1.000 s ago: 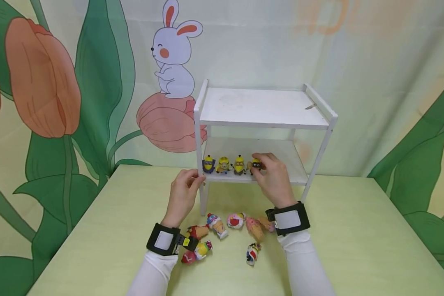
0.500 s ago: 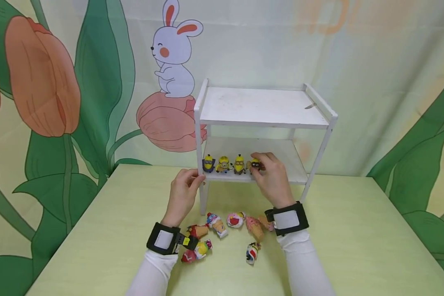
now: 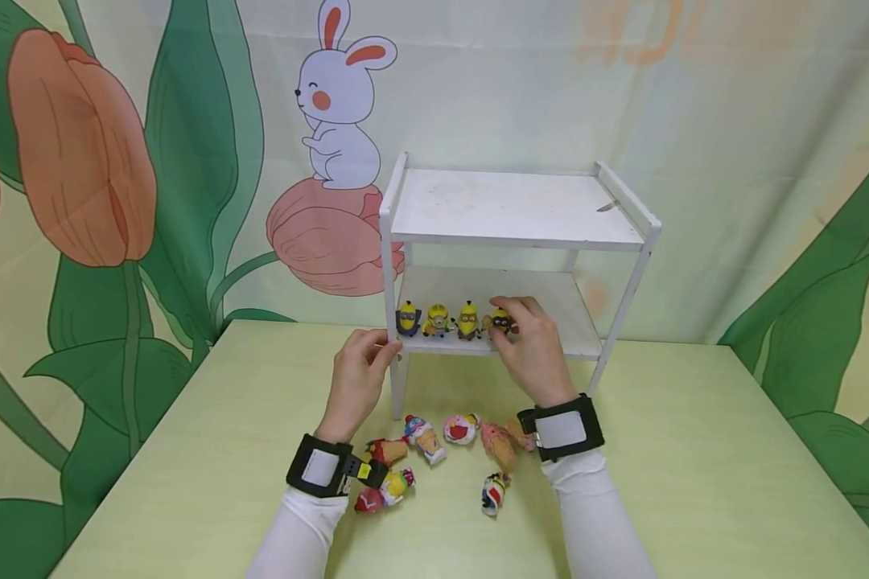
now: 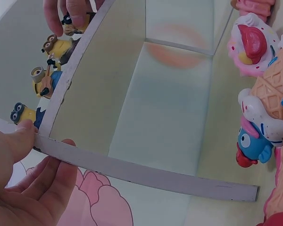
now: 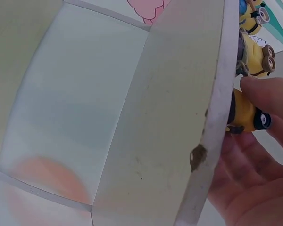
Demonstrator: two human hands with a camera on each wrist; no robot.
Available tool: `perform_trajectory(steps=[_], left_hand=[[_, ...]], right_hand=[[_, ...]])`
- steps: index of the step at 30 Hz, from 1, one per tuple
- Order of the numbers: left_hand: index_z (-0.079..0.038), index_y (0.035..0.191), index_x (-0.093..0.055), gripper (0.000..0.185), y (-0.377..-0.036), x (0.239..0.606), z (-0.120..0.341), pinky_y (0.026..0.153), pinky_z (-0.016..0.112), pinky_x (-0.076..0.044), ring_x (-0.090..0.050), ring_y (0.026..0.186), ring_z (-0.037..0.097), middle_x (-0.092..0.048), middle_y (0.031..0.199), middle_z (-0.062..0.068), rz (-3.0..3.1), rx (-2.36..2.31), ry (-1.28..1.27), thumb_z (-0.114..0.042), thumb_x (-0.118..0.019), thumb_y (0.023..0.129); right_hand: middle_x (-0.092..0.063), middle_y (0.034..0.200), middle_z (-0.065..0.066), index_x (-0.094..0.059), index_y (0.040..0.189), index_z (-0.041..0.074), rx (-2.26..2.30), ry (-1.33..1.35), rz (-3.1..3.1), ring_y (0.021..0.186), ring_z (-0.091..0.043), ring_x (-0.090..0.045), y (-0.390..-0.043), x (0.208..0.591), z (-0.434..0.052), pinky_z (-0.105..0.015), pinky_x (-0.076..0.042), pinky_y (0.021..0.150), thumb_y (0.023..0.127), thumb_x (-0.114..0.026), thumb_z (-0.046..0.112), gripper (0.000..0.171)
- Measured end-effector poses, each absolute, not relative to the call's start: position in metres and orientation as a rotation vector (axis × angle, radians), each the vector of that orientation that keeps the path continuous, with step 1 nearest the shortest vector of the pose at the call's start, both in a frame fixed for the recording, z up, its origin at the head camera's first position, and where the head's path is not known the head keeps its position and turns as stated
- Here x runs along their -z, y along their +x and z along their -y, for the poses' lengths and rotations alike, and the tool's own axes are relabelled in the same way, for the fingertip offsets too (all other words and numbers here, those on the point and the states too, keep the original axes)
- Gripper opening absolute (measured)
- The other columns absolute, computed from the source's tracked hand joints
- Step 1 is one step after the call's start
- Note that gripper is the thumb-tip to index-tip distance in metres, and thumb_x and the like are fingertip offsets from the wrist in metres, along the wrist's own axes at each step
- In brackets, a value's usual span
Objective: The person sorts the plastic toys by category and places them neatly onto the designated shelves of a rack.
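Three yellow minion figures stand in a row along the front of the middle shelf: one in dark clothes (image 3: 408, 319), one with a small guitar (image 3: 437, 321), one with a pointed tuft (image 3: 467, 321). At the row's right end, my right hand (image 3: 536, 346) holds a fourth minion figure (image 3: 501, 321) with dark goggles between thumb and fingers; the right wrist view shows that minion figure (image 5: 245, 112) upright at the shelf edge. My left hand (image 3: 358, 378) grips the shelf's front left post, and in the left wrist view its thumb and fingers pinch the white frame (image 4: 104, 165).
The white two-tier shelf (image 3: 514, 207) stands on a pale green table (image 3: 695, 450). Before it lie several ice-cream figures, among them a blue-headed cone (image 3: 425, 440), a pink doughnut-like figure (image 3: 462, 430) and a red-white-blue one (image 3: 494, 494). A printed curtain (image 3: 731, 104) hangs behind.
Almost nothing differs. My right hand keeps its hold on the minion figure at nearly the same spot, and my left hand stays at the post.
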State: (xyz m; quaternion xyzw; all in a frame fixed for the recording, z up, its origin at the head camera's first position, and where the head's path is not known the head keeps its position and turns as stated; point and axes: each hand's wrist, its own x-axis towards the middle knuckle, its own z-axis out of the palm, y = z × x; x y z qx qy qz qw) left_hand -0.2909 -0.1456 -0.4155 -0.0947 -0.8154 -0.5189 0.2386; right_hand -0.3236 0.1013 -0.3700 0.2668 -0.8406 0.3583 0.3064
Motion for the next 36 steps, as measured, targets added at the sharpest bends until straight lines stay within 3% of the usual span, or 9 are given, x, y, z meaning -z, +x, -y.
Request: perform_trajectory(steps=[4,7,11,17,27,36], left_hand=[[-0.001,0.112,-0.068,0.022,-0.291,0.415,0.146,0.081,0.038,-0.057,-0.065,0.087,0.024,-0.055,0.097,0.01,2.237,1.424,-0.254,-0.014,-0.062,0.096],[-0.001,0.112,-0.068,0.021,-0.291,0.415,0.145,0.08,0.038,-0.057,-0.065,0.087,0.024,-0.055,0.097,0.01,2.239,1.421,-0.253,-0.014,-0.062,0.096],[-0.001,0.111,-0.069,0.02,-0.292,0.416,0.144,0.08,0.038,-0.057,-0.065,0.086,0.024,-0.055,0.096,0.01,2.238,1.421,-0.256,-0.014,-0.062,0.096],[-0.001,0.111,-0.068,0.02,-0.293,0.417,0.144,0.08,0.038,-0.057,-0.065,0.087,0.024,-0.054,0.096,0.01,2.232,1.422,-0.263,-0.014,-0.061,0.097],[-0.001,0.111,-0.068,0.021,-0.293,0.418,0.145,0.079,0.038,-0.057,-0.065,0.086,0.024,-0.054,0.096,0.01,2.234,1.415,-0.267,-0.015,-0.061,0.097],[0.0,0.111,-0.068,0.021,-0.293,0.417,0.145,0.076,0.038,-0.057,-0.065,0.084,0.024,-0.054,0.095,0.011,2.22,1.411,-0.28,-0.014,-0.061,0.097]], right_hand=[[-0.061,0.112,-0.018,-0.064,0.119,0.0,-0.944,0.7,2.236,0.087,-0.028,-0.064,-0.322,0.369,-0.102,-0.036,-0.056,0.071,0.084,-0.074,-0.002,0.036],[-0.059,0.118,-0.019,-0.063,0.123,0.001,-0.927,0.693,2.263,0.098,-0.032,-0.062,-0.32,0.368,-0.104,-0.042,-0.054,0.081,0.082,-0.077,0.002,0.043],[-0.051,0.131,-0.021,-0.056,0.132,0.004,-0.873,0.704,2.31,0.119,-0.038,-0.051,-0.316,0.364,-0.108,-0.05,-0.044,0.098,0.081,-0.08,0.01,0.057],[-0.041,0.141,-0.023,-0.05,0.137,0.007,-0.817,0.719,2.305,0.129,-0.042,-0.039,-0.308,0.355,-0.113,-0.056,-0.035,0.105,0.081,-0.081,0.019,0.065],[-0.041,0.144,-0.021,-0.054,0.135,0.007,-0.854,0.717,2.263,0.132,-0.04,-0.036,-0.286,0.34,-0.125,-0.057,-0.031,0.105,0.082,-0.081,0.02,0.061],[-0.048,0.135,-0.02,-0.062,0.125,0.003,-0.897,0.742,2.221,0.127,-0.036,-0.042,-0.274,0.339,-0.135,-0.054,-0.036,0.102,0.088,-0.075,0.014,0.041]])
